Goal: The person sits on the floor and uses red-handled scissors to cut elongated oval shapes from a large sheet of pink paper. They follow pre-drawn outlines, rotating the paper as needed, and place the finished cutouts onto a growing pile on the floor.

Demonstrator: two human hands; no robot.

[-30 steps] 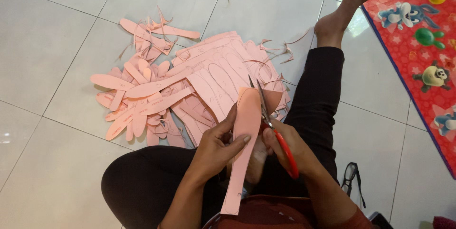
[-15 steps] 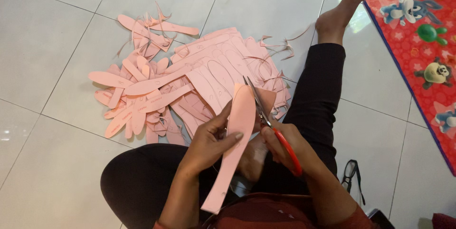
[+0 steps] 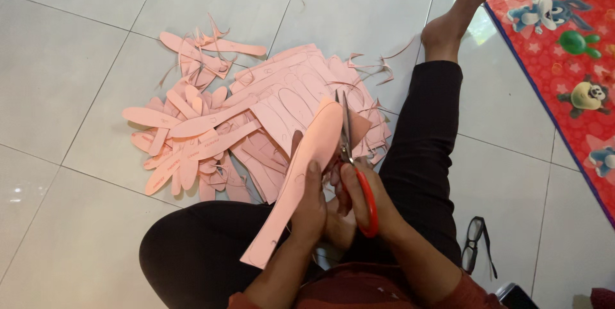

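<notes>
The left hand (image 3: 312, 203) grips a long pink insole-shaped foam strip (image 3: 301, 177). The right hand (image 3: 364, 197) holds red-handled scissors (image 3: 355, 168), their steel blades along its rounded edge.

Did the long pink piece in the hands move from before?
Yes. The long pink piece has swung its lower end toward the left knee, while its tip stays by the scissors, judged against the pink pile on the floor.

person wearing black trousers (image 3: 423, 155), legs covered down to ankle; dark red top showing at sleeves (image 3: 461, 293); foot (image 3: 458, 17) going bare; hands wearing no gloves, no rings showing.
</notes>
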